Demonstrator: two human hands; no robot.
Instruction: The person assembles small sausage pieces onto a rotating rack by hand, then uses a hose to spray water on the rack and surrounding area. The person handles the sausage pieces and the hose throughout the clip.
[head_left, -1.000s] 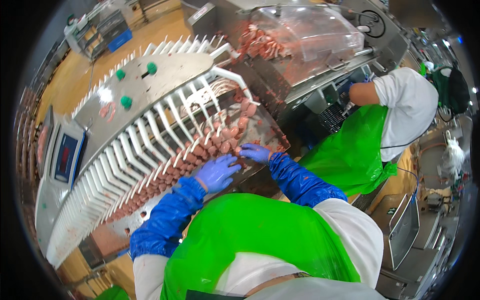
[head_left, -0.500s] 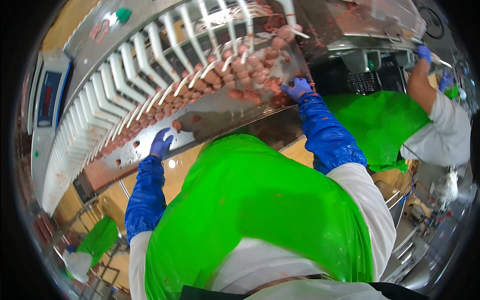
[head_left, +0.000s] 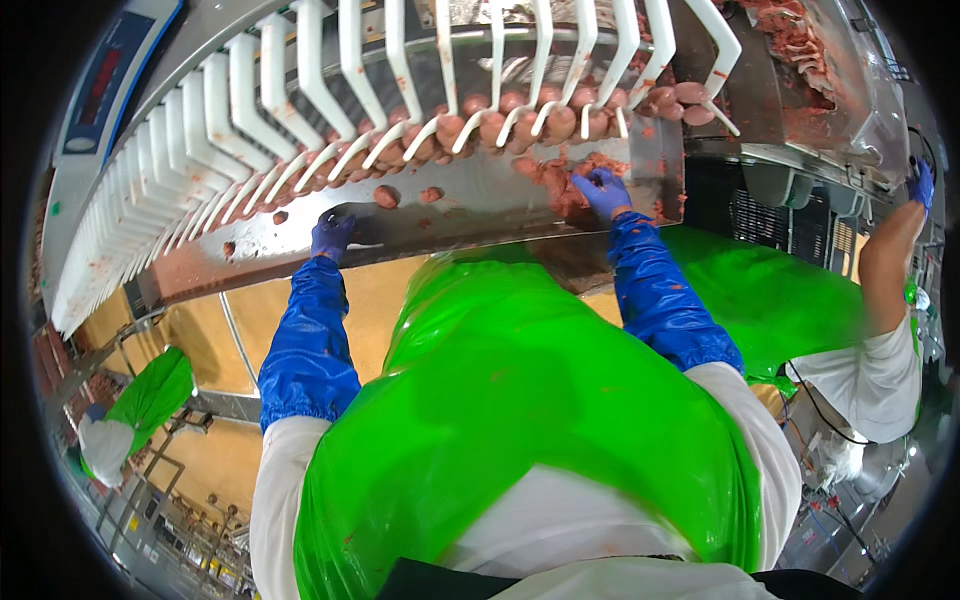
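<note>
Sausage links (head_left: pixel 450 130) hang in a row from white hooks (head_left: pixel 355 85) that curve across the far side of a metal tray (head_left: pixel 450 215). My right hand (head_left: pixel 605 193), in a purple glove, is at loose ground meat (head_left: pixel 558 178) on the tray's right part. Its fingers are partly bent and apart, touching the meat's edge. My left hand (head_left: pixel 333 234), gloved too, is over the tray's near edge with fingers apart and nothing visible in them. Small meat lumps (head_left: pixel 386 196) lie on the tray beyond it.
A scale with a display (head_left: pixel 105 85) stands at the far left. At the right a co-worker in a green apron (head_left: pixel 770 295) stands close to my right arm. A bin with meat scraps (head_left: pixel 800 60) is at the far right. Another person (head_left: pixel 140 410) is behind at lower left.
The view has turned, so the hooks and tray lie more level. My right hand has moved from the tray's right edge onto the loose meat. My left hand's fingers are more bent.
</note>
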